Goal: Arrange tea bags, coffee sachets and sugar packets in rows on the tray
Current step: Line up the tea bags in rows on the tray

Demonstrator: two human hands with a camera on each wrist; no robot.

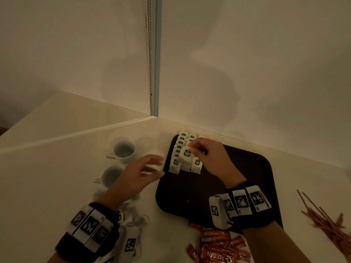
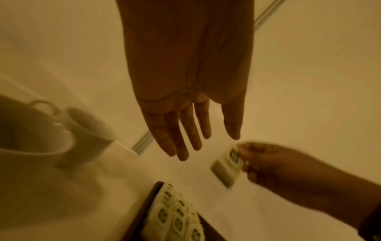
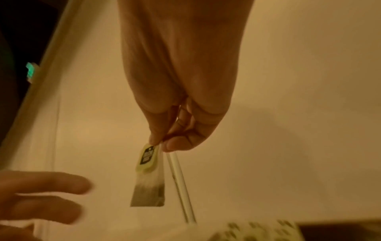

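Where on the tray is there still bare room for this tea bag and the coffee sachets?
The tray is bare across its right half and its near part, in front of the tea bag rows. The far left corner is crowded with those rows; the right hand pinches a tea bag above them. The left hand hovers off the tray's left edge, by the cups.

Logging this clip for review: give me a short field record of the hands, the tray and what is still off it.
right hand: pinches a tea bag by its top, above the rows
left hand: open, fingers spread, beside the tray
tray: dark; tea bag rows at its far left corner
off tray: coffee sachets near edge, thin sticks right, two cups left
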